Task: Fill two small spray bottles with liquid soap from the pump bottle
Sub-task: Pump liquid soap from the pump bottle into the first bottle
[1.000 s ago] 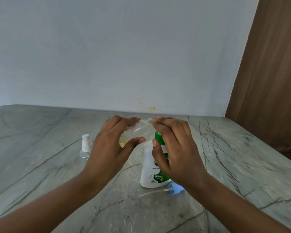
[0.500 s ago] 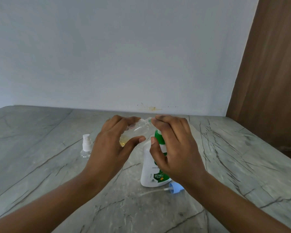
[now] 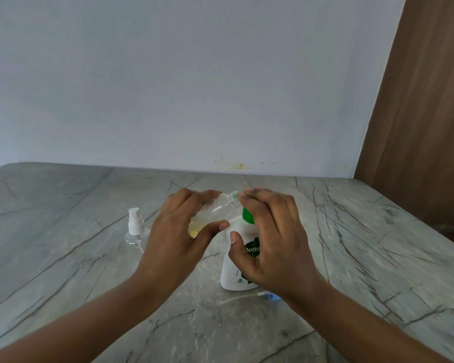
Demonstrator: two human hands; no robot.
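Note:
My left hand (image 3: 173, 244) grips a small clear spray bottle (image 3: 215, 209) with no cap, tilted, with yellow soap pooled at its lower end. Its open neck points right, under the fingertips of my right hand (image 3: 273, 239). That hand curls over the top of the white pump bottle (image 3: 233, 268), which stands on the table; its green collar (image 3: 247, 216) shows and the pump head is hidden. A second small clear spray bottle (image 3: 135, 229) with a white sprayer stands to the left, apart from both hands.
A blue spray cap (image 3: 271, 297) with its thin dip tube lies on the grey marble table (image 3: 63, 258) just in front of the pump bottle. A pale wall runs along the table's far edge and a brown wooden panel (image 3: 417, 127) stands at the right.
My right hand has sunk slightly over the pump head, thumb lower. My left hand keeps the small bottle in the same place.

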